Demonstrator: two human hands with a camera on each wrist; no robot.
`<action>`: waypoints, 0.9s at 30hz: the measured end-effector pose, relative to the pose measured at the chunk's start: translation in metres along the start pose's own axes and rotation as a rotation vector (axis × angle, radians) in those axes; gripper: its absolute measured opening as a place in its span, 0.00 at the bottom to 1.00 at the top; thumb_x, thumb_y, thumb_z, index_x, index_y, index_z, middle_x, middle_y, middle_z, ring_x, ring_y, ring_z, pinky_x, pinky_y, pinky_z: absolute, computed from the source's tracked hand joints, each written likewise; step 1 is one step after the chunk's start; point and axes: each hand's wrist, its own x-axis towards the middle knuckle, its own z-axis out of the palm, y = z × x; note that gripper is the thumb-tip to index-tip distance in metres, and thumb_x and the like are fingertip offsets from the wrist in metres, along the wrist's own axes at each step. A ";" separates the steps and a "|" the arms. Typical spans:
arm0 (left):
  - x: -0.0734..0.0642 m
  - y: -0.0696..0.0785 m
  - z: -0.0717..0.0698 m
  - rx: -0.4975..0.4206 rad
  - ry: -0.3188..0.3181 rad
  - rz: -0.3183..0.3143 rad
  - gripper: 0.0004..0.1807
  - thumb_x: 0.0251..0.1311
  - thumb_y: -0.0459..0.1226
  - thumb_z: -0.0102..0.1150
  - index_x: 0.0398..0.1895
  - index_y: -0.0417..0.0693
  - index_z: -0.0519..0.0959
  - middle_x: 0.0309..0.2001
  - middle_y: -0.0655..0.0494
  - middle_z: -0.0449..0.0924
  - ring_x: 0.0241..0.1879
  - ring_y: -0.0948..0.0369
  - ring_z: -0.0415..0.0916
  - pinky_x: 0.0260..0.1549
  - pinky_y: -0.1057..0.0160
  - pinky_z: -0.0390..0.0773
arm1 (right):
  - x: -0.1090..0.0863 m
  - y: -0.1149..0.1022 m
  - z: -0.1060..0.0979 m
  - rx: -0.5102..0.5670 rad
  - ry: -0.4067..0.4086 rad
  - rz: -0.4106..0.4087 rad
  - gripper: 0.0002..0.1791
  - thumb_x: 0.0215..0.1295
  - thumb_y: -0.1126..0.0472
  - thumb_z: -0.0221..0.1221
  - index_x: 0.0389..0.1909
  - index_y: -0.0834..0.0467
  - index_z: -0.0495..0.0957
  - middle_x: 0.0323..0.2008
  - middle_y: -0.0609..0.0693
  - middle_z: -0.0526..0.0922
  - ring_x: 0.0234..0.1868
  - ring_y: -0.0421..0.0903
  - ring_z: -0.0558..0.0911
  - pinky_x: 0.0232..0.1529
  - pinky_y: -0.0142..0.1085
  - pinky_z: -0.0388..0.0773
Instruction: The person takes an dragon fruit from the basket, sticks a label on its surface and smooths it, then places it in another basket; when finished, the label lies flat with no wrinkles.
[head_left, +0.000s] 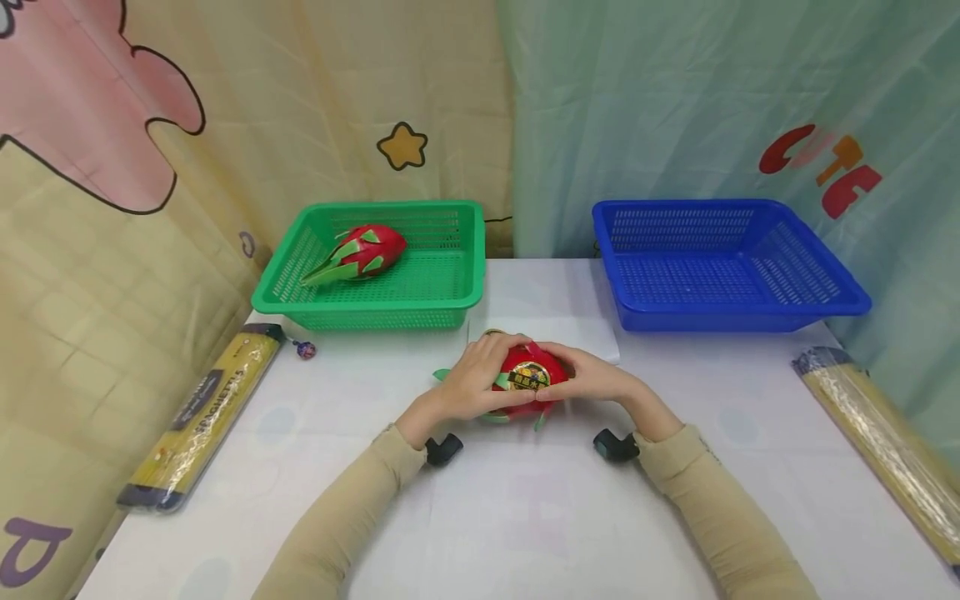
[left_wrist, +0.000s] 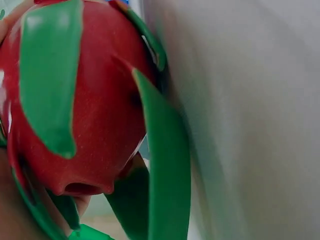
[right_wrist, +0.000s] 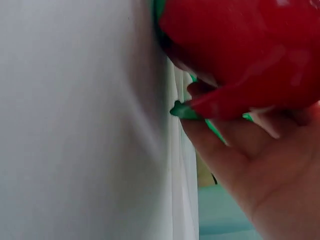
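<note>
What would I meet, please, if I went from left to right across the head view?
Spaghetti packet → green basket → left hand → held dragon fruit → right hand → blue basket → long clear-sided packet.

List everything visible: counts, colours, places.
Rectangular plastic basket: 1, green, left
Second plastic basket: 1, blue, right
Oval dragon fruit: 1, red, in green basket
Labelled dragon fruit: 1, red, centre
Spaghetti packet: 1, yellow, left
Long plastic packet: 1, yellow, right
Round lollipop: 1, multicoloured, beside spaghetti
Flat sheet: 1, white, centre
Table: 1, white, below
Patterned backdrop: 1, yellow and green, behind
Cameras: 2, black, wrists
Left hand, right hand: 2, beige-sleeved, on labelled fruit
</note>
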 end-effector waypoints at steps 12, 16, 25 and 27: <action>-0.002 0.004 -0.004 -0.124 -0.069 -0.068 0.30 0.67 0.52 0.38 0.68 0.50 0.55 0.58 0.54 0.64 0.60 0.59 0.56 0.59 0.50 0.57 | -0.011 -0.023 -0.005 -0.097 0.065 -0.024 0.51 0.49 0.54 0.71 0.72 0.51 0.53 0.62 0.62 0.68 0.49 0.53 0.80 0.48 0.42 0.77; -0.001 0.007 -0.003 -0.285 -0.036 -0.120 0.28 0.65 0.47 0.44 0.67 0.49 0.59 0.58 0.53 0.66 0.59 0.58 0.58 0.59 0.49 0.58 | -0.016 -0.029 -0.002 -0.160 0.058 -0.035 0.46 0.52 0.53 0.70 0.70 0.52 0.56 0.60 0.59 0.70 0.52 0.52 0.77 0.47 0.41 0.77; -0.001 0.000 -0.008 -0.788 -0.001 -0.321 0.32 0.60 0.35 0.60 0.67 0.43 0.61 0.59 0.49 0.68 0.60 0.55 0.63 0.54 0.57 0.70 | -0.020 -0.020 0.021 -0.307 0.267 0.025 0.47 0.48 0.38 0.68 0.69 0.45 0.60 0.59 0.50 0.72 0.53 0.49 0.74 0.50 0.48 0.74; -0.002 -0.002 -0.009 -0.817 -0.012 -0.328 0.32 0.61 0.35 0.58 0.68 0.43 0.59 0.61 0.48 0.66 0.61 0.54 0.62 0.55 0.56 0.69 | -0.022 -0.017 0.024 -0.271 0.304 0.037 0.46 0.46 0.38 0.68 0.68 0.43 0.62 0.61 0.49 0.71 0.55 0.50 0.73 0.52 0.49 0.73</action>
